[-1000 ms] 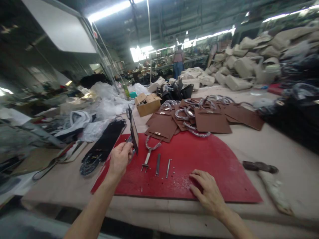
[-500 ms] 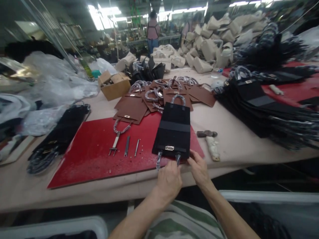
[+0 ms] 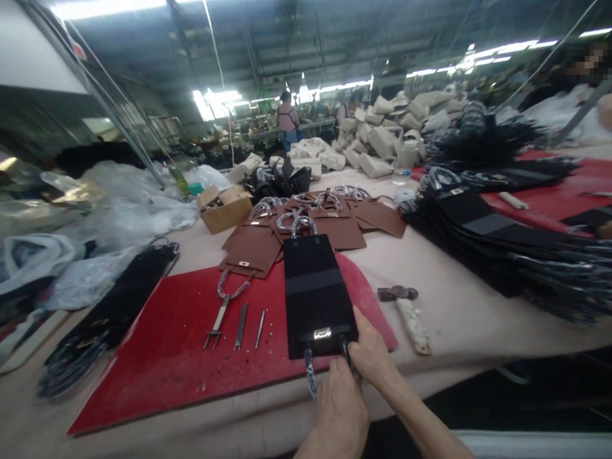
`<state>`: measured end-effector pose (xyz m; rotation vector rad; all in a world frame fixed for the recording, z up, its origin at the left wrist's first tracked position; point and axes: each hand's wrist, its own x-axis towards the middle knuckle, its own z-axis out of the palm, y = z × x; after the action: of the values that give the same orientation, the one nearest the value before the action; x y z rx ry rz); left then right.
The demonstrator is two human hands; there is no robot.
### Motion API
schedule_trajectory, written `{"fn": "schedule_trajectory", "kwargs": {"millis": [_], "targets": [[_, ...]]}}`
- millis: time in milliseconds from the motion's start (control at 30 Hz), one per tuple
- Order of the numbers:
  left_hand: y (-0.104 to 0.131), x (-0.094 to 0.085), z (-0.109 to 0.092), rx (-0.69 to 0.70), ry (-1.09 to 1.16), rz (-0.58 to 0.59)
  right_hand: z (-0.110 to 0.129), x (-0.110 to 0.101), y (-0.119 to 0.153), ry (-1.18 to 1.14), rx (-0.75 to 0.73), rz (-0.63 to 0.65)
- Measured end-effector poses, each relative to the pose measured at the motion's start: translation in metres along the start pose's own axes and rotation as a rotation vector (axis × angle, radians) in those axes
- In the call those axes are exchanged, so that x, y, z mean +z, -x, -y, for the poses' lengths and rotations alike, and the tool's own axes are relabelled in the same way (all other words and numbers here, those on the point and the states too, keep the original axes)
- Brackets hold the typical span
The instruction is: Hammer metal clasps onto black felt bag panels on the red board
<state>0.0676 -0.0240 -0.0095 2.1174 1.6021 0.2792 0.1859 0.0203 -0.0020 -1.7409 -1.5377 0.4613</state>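
Observation:
A flat black bag piece [image 3: 315, 280] lies over the red board, with a metal clasp near its lower end and plastic-wrapped handles at both ends. My left hand [image 3: 340, 401] is closed around the right side of the near handle, below the piece's bottom edge. Beside it, my right hand [image 3: 371, 349] is closed at the piece's lower right corner, its fingers partly hidden. On the red board [image 3: 162, 357], left of the bag piece, lie a forked tool [image 3: 218, 320], a flat metal tool [image 3: 241, 325] and a thin punch [image 3: 260, 329].
A hammer [image 3: 410, 312] lies right of the board. Brown bag pieces [image 3: 253, 252] and a cardboard box [image 3: 224, 210] are behind. Black piles stand at the right [image 3: 488, 223] and left [image 3: 115, 293]. A person [image 3: 287, 120] stands far back.
The camera view has tilted up. The black bag piece has turned, its far end swinging left. My right hand has moved closer to my left hand at the near handle.

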Motion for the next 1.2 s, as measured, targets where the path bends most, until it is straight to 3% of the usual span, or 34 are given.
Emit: {"fn": "schedule_trajectory", "kwargs": {"millis": [167, 267, 433, 533, 667, 867, 1067, 1200], "targets": [[-0.009, 0.010, -0.002, 0.036, -0.035, 0.031, -0.006, 0.001, -0.005, 0.353, 0.083, 0.043], [-0.001, -0.002, -0.004, 0.034, -0.127, 0.044, -0.003, -0.004, -0.003, 0.511, 0.053, 0.076], [0.001, -0.031, -0.003, 0.181, -0.274, -0.009, 0.003, -0.005, -0.009, 0.560, 0.028, 0.139], [-0.004, -0.034, 0.008, 0.205, -0.304, 0.034, 0.003, 0.002, -0.013, 0.606, -0.073, 0.123], [-0.006, -0.025, 0.019, 0.143, -0.185, 0.068, 0.003, 0.010, -0.013, 0.591, -0.120, 0.108], [-0.005, -0.026, 0.012, 0.076, 0.008, 0.124, 0.010, 0.016, -0.014, 0.479, -0.223, 0.056], [0.002, -0.023, 0.017, 0.100, 0.167, 0.186, 0.010, 0.021, -0.027, 0.277, -0.350, 0.318], [0.005, -0.023, 0.025, 0.156, 0.278, 0.176, 0.003, 0.026, -0.032, 0.243, -0.388, 0.334]]}}
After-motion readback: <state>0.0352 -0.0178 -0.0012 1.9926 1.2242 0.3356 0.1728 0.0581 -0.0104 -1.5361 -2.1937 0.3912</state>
